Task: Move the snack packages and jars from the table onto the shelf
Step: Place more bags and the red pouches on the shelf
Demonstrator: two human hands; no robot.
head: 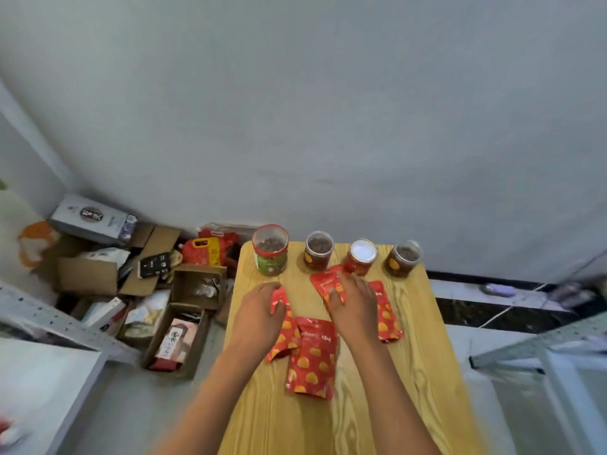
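The left hand (261,305) lies on the upper end of a red foil snack pouch printed with yellow rounds (283,326), its fingers curled over the pouch's top edge, apparently gripping it. The right hand (353,305) rests palm down on a second red foil pouch (325,285), the thumb and fingers bent round its near end in a pinch. Both forearms reach in from the near edge of the light wooden desk (423,356).

A third red pouch with yellow rounds (312,359) lies flat between the two wrists, near the middle of the desk, its left edge overlapping the pouch under the left hand. A fourth red pouch (387,318) lies just right of the right hand, partly hidden by it.

Along the far edge of the desk stand four jars in a row, all upright. At the far left corner is a tall clear plastic jar with a red-rimmed lid and a green label (271,251), holding dark round pieces. Next comes a shorter clear jar with dark contents and an orange label (318,251), then a red-labelled jar with a white top (362,257), then another clear jar with dark contents and an orange label (403,257) near the far right corner.

On the floor left of the desk sits a heap of open cardboard boxes (184,326) and packets. A white perforated metal shelf (49,318) enters from the left.
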